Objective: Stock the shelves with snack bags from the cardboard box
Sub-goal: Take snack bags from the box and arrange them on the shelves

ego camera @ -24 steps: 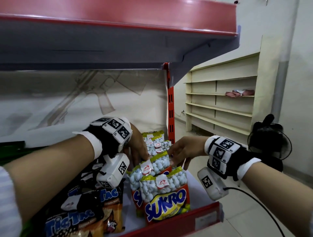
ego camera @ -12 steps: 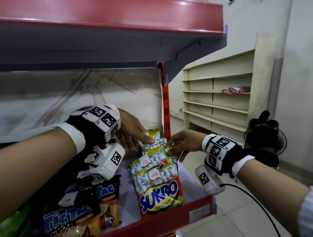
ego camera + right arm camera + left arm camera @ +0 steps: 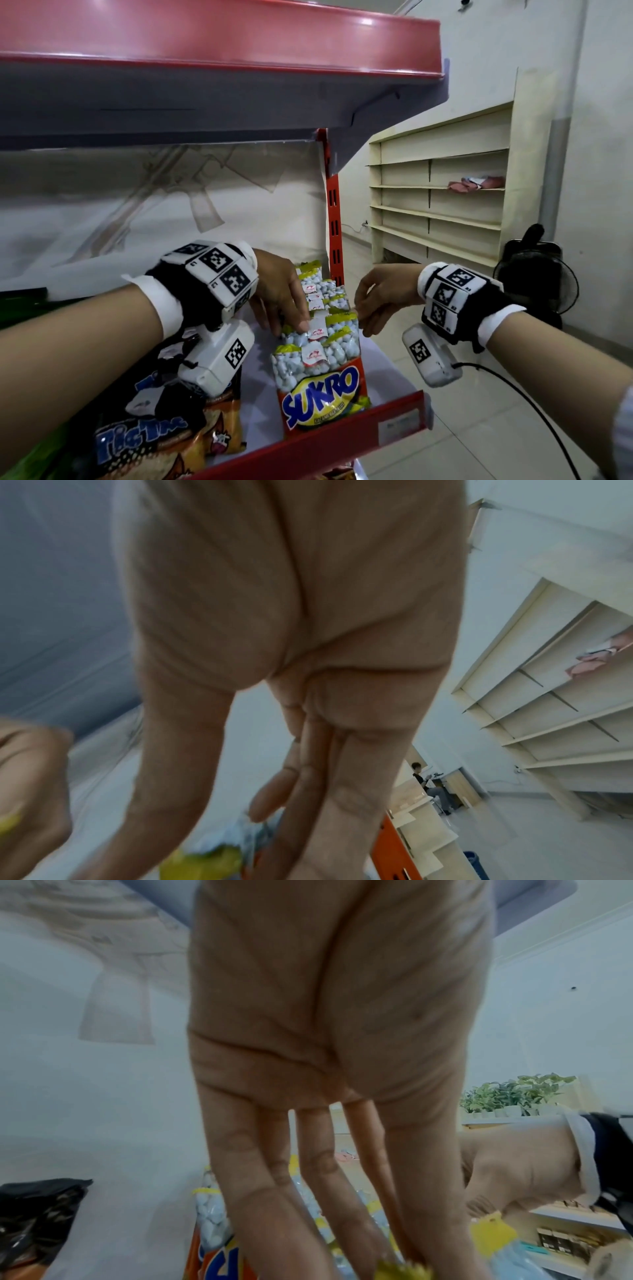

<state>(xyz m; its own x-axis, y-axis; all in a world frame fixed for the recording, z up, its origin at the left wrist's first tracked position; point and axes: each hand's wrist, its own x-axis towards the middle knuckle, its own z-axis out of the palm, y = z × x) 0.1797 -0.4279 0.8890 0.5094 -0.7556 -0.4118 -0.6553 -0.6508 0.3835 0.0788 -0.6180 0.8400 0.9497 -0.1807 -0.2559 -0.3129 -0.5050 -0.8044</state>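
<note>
Several Sukro snack bags stand in a row on the red-edged shelf, orange bottoms and clear tops full of white nuts. My left hand reaches over the row with nearly straight fingers and pinches the yellow top edge of the second bag at its left. In the left wrist view the fingertips meet on that crimped edge. My right hand pinches the same bag's top right corner; the right wrist view shows its fingers above the yellow edge. The cardboard box is out of view.
Tic Tac bags fill the shelf left of the Sukro row, under my left forearm. The upper shelf hangs low overhead. A red upright post ends the shelf at the right. Cream shelving and a black fan stand beyond.
My left hand came from the back of the row forward onto the second bag's top. The right hand stayed at the row's right side. The bags now stand tighter in line.
</note>
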